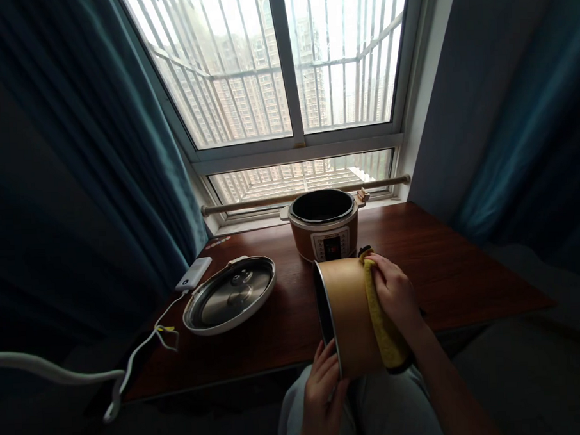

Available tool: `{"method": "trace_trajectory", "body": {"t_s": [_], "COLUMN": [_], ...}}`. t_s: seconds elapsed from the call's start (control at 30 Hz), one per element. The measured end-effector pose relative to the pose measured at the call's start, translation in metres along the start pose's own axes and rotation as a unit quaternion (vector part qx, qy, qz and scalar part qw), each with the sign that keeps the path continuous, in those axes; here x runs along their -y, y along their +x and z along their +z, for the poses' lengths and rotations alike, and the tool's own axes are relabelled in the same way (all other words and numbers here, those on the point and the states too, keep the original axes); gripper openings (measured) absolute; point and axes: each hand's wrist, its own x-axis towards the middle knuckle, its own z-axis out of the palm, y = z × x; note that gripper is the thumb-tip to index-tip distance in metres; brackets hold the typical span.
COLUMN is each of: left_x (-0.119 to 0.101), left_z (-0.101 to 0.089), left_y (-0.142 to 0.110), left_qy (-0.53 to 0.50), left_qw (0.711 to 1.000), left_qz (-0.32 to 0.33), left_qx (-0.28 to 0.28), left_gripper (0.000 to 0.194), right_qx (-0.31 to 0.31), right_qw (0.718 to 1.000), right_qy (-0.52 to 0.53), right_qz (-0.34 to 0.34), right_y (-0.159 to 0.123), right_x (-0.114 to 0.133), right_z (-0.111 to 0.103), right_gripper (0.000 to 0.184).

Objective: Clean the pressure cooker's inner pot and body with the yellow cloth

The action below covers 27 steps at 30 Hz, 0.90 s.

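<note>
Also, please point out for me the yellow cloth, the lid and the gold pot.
Yellow cloth (389, 338), head view: its lower part.
Lid (225, 304), head view: metallic inner face.
Gold pot (351, 317), head view: outer side wall.

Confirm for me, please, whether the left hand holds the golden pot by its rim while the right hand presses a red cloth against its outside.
Not quite: the head view shows that the cloth under the right hand is yellow, not red. The rest is right.

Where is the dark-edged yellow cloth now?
In the head view, the yellow cloth is right of centre, held by the right hand against the gold cylindrical pot.
</note>
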Motion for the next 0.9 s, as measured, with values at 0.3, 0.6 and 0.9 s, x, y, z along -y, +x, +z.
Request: {"method": "trace_trajectory", "body": {"t_s": [0.3, 0.6, 0.9], "left_x": [0.001, 0.012, 0.008], "left_z": [0.001, 0.011, 0.028], "left_y": [-0.008, -0.021, -0.027], "left_qy": [-0.034, -0.051, -0.009], "left_qw": [0.998, 0.997, 0.995], "left_qz": [0.029, 0.033, 0.091], "left_qx": [0.038, 0.054, 0.033], "left_gripper": [0.033, 0.034, 0.034], "right_qx": [0.081, 0.098, 0.008], "right_qw": [0.99, 0.99, 0.996], "right_qy": [-0.005, -0.024, 0.044], "right_qz": [-0.114, -0.102, 0.075], "right_y": [-0.013, -0.006, 0.015], "right_x": [0.078, 0.069, 0.021], "right_z": [0.018, 0.018, -0.019], "right_gripper": [0.033, 0.03, 0.027]}}
